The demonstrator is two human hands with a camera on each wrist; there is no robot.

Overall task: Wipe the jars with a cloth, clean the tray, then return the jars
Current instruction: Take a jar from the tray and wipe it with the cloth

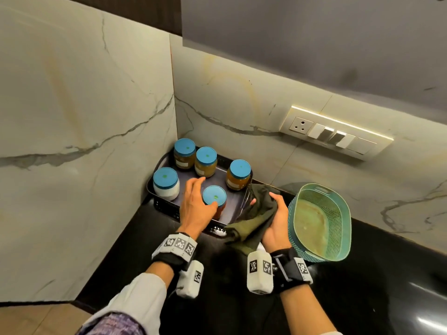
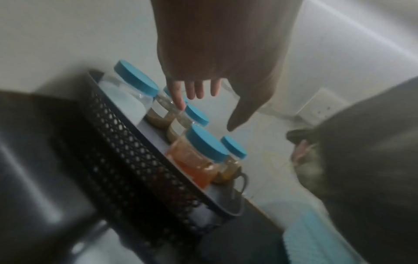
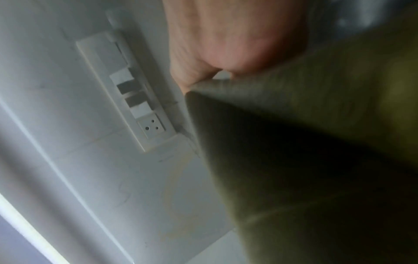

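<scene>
Five clear jars with round blue lids stand in a dark perforated metal tray [image 1: 167, 206] pushed into the corner of a black countertop [image 1: 135, 240]. The nearest one, a jar of orange-red contents [image 1: 214, 198], sits at the tray's front edge. Your left hand [image 1: 196, 206] reaches over it with fingers spread and relaxed; the thumb lies against the lid's near rim, but nothing is gripped. The white-filled jar [image 1: 166, 183] stands just left of that hand, and three brown-filled jars stand behind.

Your right hand [image 1: 278, 223] hangs just right of the tray, fingers curled round a bunched olive-green cloth [image 1: 254, 218].

Beside that hand lies an empty teal mesh plastic basket [image 1: 321, 221]. A cream switch panel [image 1: 336, 132] is set in the marble wall behind.

With every jar in the tray and the cloth touching none, the task looks barely begun. Whether any jar is already wiped cannot be told. Wiping, clearing the tray, cleaning it and returning the jars appear to remain.
</scene>
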